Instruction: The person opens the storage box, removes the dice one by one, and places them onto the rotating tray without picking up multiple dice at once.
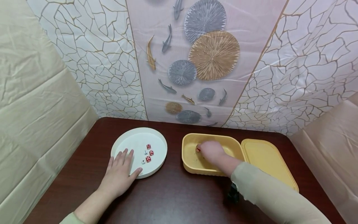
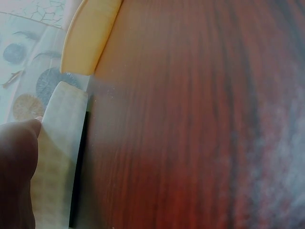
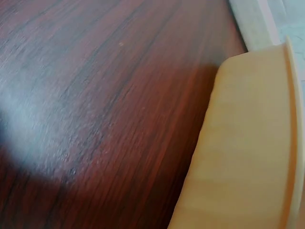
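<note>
A round white tray point(image 1: 120, 140) stands on the left, holding three red dice point(image 1: 148, 159) and two white dice point(image 1: 144, 162). Over its near-left rim lies my left hand point(image 1: 118, 175), fingers spread and straight, thumb along the front edge. Part of that thumb also shows beside the tray's side wall point(image 2: 59, 157) in the left wrist view. My right hand point(image 1: 213, 153) reaches down into a yellow box point(image 1: 191, 138) and pinches a red die point(image 1: 198, 150) at its fingertips. The right wrist view catches only the box's outer wall point(image 3: 243, 133), not the hand.
A flat yellow lid point(image 1: 268, 158) lies right of the box, touching or nearly touching it. Everything sits on a dark wooden table point(image 1: 173, 196). A patterned cloth point(image 1: 181, 90) hangs behind the table's far edge, with beige cloth at both sides.
</note>
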`<state>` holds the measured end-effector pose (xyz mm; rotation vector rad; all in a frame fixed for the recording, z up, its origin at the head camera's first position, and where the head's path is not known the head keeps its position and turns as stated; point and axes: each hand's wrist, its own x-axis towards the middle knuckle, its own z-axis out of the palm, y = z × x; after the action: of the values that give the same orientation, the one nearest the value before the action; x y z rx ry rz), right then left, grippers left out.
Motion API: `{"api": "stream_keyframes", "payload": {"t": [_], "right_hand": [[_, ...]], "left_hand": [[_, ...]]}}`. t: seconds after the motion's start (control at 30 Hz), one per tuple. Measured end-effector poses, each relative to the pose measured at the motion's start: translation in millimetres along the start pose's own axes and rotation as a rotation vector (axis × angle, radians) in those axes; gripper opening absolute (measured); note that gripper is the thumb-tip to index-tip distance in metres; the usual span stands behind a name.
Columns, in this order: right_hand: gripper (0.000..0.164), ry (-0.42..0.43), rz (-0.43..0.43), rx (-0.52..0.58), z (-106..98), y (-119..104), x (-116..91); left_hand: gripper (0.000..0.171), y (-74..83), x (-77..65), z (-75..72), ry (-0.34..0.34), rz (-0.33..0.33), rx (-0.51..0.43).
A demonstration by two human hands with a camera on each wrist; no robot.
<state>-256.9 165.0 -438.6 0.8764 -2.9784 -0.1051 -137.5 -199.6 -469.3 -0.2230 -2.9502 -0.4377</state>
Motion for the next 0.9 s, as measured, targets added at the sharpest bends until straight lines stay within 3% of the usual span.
{"api": "stream_keyframes", "payload": {"t": [0.1, 0.27, 0.43, 0.67, 0.9], "right_hand": [[0.005, 0.019, 0.021, 0.075, -4, 1, -3], [0.021, 0.049, 0.079, 0.193, -8, 2, -7], [0.032, 0.071, 0.106, 0.229, -11, 3, -9], [0.024, 0.121, 0.127, 0.287, -16, 1, -5], [0.027, 0.077, 0.219, 0.423, -32, -11, 6]], "left_hand": [[0.082, 0.0, 0.2, 0.1, -0.002, -0.001, -0.002], [0.082, -0.7, 0.3, 0.1, -0.003, -0.003, -0.006], [0.083, -1.5, 0.5, 0.7, -0.003, -0.003, -0.009], [0.083, -2.3, 0.0, 1.2, 0.002, -0.001, -0.011], [0.082, -1.7, -0.7, 1.1, 0.008, 0.004, -0.016]]}}
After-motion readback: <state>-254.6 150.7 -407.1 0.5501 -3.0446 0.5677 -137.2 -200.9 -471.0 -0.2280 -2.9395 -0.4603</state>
